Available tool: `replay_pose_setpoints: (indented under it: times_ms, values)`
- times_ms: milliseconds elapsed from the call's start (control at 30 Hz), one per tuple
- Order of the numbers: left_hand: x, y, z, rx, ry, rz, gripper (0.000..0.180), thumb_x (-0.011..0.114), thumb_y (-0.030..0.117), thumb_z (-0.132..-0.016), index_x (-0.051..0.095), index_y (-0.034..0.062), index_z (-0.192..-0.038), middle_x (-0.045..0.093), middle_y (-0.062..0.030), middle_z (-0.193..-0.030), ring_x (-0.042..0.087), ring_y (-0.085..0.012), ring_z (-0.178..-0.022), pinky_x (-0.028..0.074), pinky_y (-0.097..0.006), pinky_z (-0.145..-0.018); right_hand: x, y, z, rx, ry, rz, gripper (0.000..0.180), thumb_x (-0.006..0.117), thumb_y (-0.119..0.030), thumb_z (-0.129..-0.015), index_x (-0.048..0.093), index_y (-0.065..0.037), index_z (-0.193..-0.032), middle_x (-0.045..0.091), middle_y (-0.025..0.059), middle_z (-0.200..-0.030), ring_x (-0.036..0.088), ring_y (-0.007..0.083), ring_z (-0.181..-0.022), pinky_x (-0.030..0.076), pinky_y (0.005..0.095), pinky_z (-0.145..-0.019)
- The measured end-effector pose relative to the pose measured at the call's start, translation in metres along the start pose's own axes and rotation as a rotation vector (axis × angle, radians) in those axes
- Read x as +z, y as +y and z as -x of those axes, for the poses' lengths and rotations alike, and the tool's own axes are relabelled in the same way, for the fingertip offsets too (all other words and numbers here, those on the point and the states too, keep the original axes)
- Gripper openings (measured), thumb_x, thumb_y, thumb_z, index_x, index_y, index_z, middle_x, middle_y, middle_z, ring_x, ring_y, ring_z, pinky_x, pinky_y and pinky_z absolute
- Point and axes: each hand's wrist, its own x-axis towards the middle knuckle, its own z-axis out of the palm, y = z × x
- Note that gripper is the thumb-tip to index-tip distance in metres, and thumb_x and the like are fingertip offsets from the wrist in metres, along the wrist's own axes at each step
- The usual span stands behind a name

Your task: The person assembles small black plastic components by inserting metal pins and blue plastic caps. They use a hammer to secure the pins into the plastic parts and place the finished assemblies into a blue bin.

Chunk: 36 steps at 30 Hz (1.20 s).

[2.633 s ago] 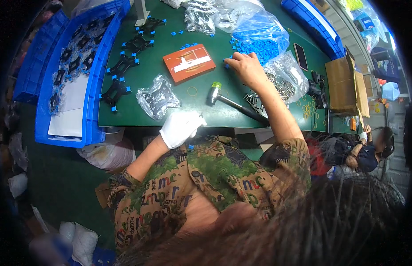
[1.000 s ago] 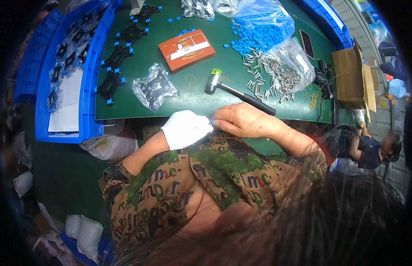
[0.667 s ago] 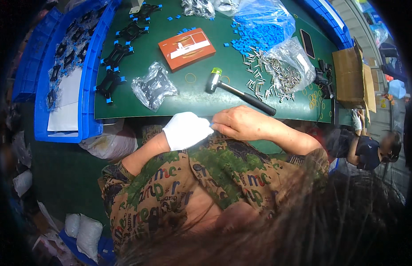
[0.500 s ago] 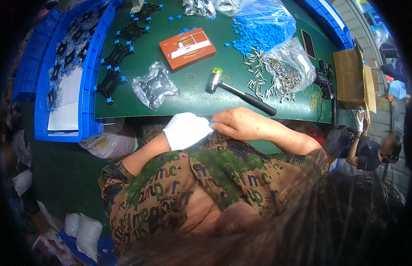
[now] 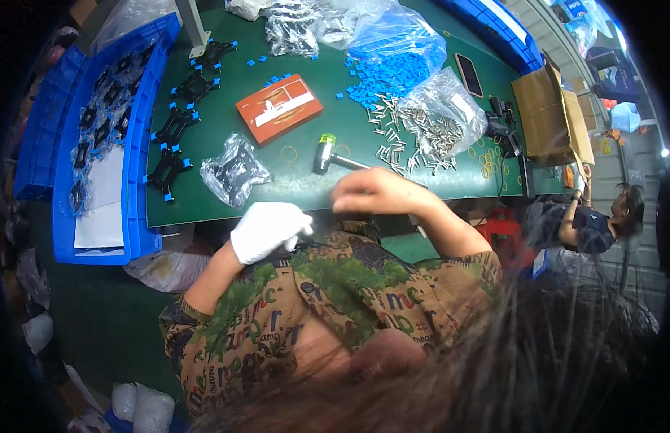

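Here, hammer (image 5: 325, 156) silver, green-tipped; right hand (image 5: 374, 192) loosely curled, left hand (image 5: 271, 231) half-closed; cannot tell if holding anything.

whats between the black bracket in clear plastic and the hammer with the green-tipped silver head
One thin yellowish rubber band lies on the green tabletop between bracket and hammer, as the head view shows.

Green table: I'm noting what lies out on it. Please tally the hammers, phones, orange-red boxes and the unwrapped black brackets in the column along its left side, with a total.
Unwrapped black brackets: 4
Hammer: 1
Orange-red box: 1
Phone: 1
Total: 7
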Motion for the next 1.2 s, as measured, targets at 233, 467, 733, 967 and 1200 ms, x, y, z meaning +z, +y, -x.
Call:
replay_pose_setpoints:
  times_ms: [233,467,733,967,1200]
  values:
    - [-0.022,-0.033,-0.011,0.288,-0.008,0.468,0.041,0.065,0.017,-0.097,0.062,-0.0063,-0.13,0.071,-0.0142,-0.116,0.066,-0.0198,-0.104,0.05,-0.032,-0.096,-0.05,0.059,0.036,0.078,0.439,0.733,0.024,0.067,-0.016,-0.096,0.071,-0.008,-0.118,0.068,0.0109,-0.104,0.066,0.0314,-0.103,0.051,0.0426,-0.091]
    - [0.009,-0.031,-0.018,0.105,0.125,0.435,0.034,0.052,0.012,-0.108,0.06,-0.0017,-0.139,0.07,-0.0049,-0.104,0.065,-0.01,-0.088,0.052,-0.025,-0.082,-0.047,0.067,0.028,0.117,0.325,0.877,0.023,0.067,-0.017,-0.095,0.071,-0.011,-0.117,0.064,0.0067,-0.105,0.063,0.0277,-0.106,0.046,0.0437,-0.093]
    - [0.013,-0.024,-0.02,0.097,0.175,0.378,0.032,0.053,0.012,-0.108,0.061,-0.001,-0.135,0.069,-0.0038,-0.093,0.064,-0.0089,-0.084,0.052,-0.025,-0.08,-0.044,0.08,0.027,0.07,0.384,0.883,0.013,0.069,-0.018,-0.095,0.07,-0.009,-0.104,0.064,0.0074,-0.098,0.064,0.0278,-0.1,0.047,0.0417,-0.087]
    - [0.019,-0.02,-0.027,0.118,0.242,0.119,0.023,0.056,0.004,-0.104,0.067,-0.004,-0.123,0.066,-0.003,-0.084,0.061,-0.0082,-0.076,0.049,-0.024,-0.074,-0.03,0.036,0.016,-0.026,0.601,0.321,0.012,0.073,-0.014,-0.093,0.07,-0.004,-0.099,0.067,0.0089,-0.096,0.066,0.0243,-0.09,0.05,0.0346,-0.081]
    - [0.023,-0.011,-0.033,0.325,0.461,-0.371,0.022,0.066,0.015,-0.097,0.073,0.0073,-0.117,0.071,-0.0114,-0.077,0.07,-0.0232,-0.064,0.056,-0.036,-0.062,0.019,-0.021,-0.01,-0.178,0.406,0.075,0.012,0.073,-0.014,-0.095,0.07,-0.005,-0.102,0.067,0.008,-0.093,0.065,0.0246,-0.086,0.052,0.037,-0.076]
